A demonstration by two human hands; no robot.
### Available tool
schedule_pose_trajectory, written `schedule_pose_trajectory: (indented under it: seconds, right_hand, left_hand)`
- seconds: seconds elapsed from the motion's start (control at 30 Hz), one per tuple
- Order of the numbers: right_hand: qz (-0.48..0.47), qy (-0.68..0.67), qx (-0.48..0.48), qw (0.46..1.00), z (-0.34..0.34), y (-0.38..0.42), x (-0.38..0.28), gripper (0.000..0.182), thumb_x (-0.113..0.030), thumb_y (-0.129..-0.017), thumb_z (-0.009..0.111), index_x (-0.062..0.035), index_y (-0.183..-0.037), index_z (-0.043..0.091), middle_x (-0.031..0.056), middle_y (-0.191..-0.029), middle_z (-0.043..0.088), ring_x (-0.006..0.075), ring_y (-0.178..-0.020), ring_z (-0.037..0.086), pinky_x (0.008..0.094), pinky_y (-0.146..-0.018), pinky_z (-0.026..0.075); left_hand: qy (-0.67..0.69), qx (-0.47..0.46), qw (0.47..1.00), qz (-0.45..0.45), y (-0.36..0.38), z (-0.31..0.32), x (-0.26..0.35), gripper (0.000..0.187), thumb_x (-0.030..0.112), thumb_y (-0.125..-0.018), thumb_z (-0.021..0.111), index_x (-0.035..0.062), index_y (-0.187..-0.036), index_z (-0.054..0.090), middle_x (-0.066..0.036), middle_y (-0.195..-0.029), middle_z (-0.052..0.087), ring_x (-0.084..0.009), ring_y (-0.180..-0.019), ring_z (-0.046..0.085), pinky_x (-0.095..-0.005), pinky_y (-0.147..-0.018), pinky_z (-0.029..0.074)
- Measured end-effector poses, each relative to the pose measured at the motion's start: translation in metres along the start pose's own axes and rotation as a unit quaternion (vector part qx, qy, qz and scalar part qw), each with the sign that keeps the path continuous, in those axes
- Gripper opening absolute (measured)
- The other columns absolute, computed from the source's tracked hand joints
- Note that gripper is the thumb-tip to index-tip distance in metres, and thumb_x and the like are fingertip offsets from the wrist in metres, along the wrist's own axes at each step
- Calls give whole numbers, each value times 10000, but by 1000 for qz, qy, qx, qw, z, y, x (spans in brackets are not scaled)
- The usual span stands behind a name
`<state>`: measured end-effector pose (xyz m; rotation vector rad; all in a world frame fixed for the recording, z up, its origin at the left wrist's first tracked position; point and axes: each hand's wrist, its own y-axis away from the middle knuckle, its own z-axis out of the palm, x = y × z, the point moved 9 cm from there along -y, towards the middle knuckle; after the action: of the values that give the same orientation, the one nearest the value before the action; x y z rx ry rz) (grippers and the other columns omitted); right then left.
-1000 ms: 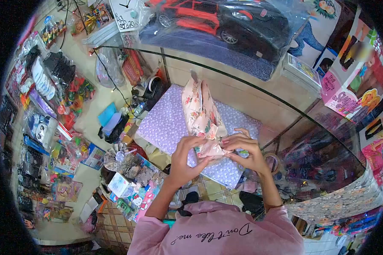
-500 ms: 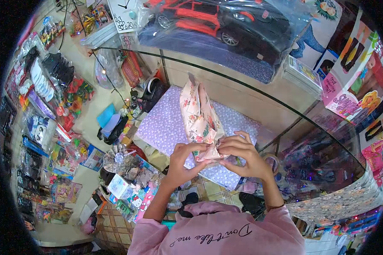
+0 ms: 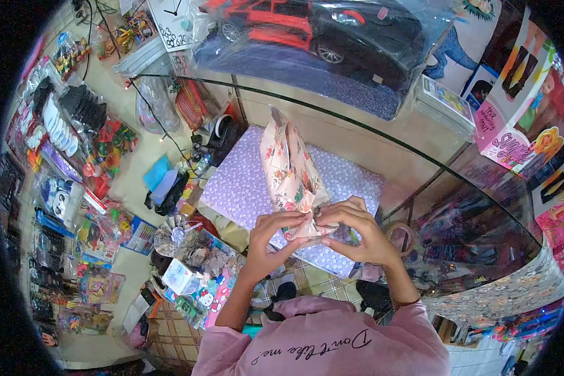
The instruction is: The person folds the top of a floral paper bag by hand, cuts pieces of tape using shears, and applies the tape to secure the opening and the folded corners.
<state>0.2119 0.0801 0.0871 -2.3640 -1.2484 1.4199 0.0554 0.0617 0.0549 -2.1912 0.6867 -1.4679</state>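
the bundle (image 3: 289,164) lies on the sheet (image 3: 235,182), before the toy car (image 3: 373,37), left of the tape roll (image 3: 401,227).

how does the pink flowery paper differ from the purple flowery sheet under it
The pink paper is folded into a narrow bundle, its near end pinched by the left hand and right hand; the purple sheet lies spread out beneath. The pink paper has bigger flowers in several colours, the purple sheet small whitish ones. Both carry a flower print.
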Motion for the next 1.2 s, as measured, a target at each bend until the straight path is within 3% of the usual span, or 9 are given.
schedule_pose_trajectory:
  seconds: [0.2, 0.3, 0.4, 0.5, 0.6, 0.7, 0.8, 0.9, 1.2]
  right_hand:
    - [-53, 18, -18, 998, 3, 0, -7, 236, -116, -786, 737, -103, -1010, 666, 38, -1045, 662, 209, -1069, 594, 406, -979, 309]
    - [-19, 34, 0, 999, 1, 3, -2, 261, -115, -776, 746, -111, -1026, 671, 51, -1018, 685, 220, -1068, 617, 432, -1030, 289]
    - [34, -42, 63, 997, -4, 7, 7, 280, -118, -769, 754, -121, -1040, 682, 63, -1017, 696, 233, -1050, 640, 470, -1057, 273]
    - [35, -30, 37, 998, -3, 4, 6, 322, -114, -768, 753, -131, -1082, 684, 69, -1021, 696, 230, -1006, 652, 458, -1034, 329]
    - [-45, 75, 5, 996, -3, -4, -12, 378, -93, -761, 753, -114, -1130, 676, 74, -1039, 673, 223, -989, 650, 415, -959, 444]
    - [0, 43, 12, 999, -6, 0, -1, 412, -70, -754, 752, -94, -1156, 668, 84, -1066, 637, 228, -991, 640, 355, -874, 520]
    - [9, 12, 18, 1000, -5, 2, 3, 391, -27, -704, 764, -27, -1087, 687, 127, -1141, 614, 261, -1049, 615, 363, -902, 503]
    - [-24, 27, 22, 999, -6, 1, -1, 388, -51, -764, 743, -74, -1144, 669, 106, -1093, 614, 250, -1023, 631, 353, -875, 531]
    - [-6, 2, 2, 1000, -4, 2, 4, 424, -88, -767, 765, -64, -1171, 639, 126, -1154, 623, 281, -1037, 628, 369, -904, 505]
  left_hand:
    - [-2, -27, 1000, -10, 8, -1, -7, 276, 80, -722, 742, 110, -991, 696, -53, -1216, 648, -176, -1054, 602, -350, -909, 307]
    - [0, -30, 1000, -8, 8, -1, -7, 240, 81, -734, 729, 120, -970, 709, -48, -1222, 645, -172, -1052, 597, -357, -908, 301]
    - [1, -40, 999, -2, 7, 1, -6, 237, 91, -753, 713, 123, -988, 709, -50, -1222, 645, -178, -1063, 595, -361, -914, 300]
    - [-29, -48, 998, 10, 5, 2, -1, 254, 96, -773, 693, 118, -1026, 698, -57, -1217, 644, -193, -1084, 590, -355, -921, 304]
    - [-68, -50, 996, 30, 2, 5, 9, 278, 91, -785, 674, 111, -1063, 680, -64, -1215, 641, -210, -1104, 585, -350, -919, 325]
    - [-87, -37, 994, 63, 3, 7, 10, 296, 86, -793, 660, 108, -1088, 665, -65, -1221, 634, -222, -1109, 583, -348, -906, 354]
    - [-92, -25, 991, 89, 6, 9, 7, 315, 87, -793, 655, 108, -1107, 655, -65, -1234, 625, -230, -1108, 582, -354, -896, 374]
    - [-95, -30, 991, 94, 5, 11, 7, 345, 93, -795, 651, 105, -1140, 647, -65, -1237, 622, -231, -1106, 580, -357, -895, 378]
    - [-112, -48, 989, 87, 1, 15, 7, 434, 104, -795, 646, 98, -1229, 625, -65, -1222, 592, -223, -1078, 553, -361, -889, 375]
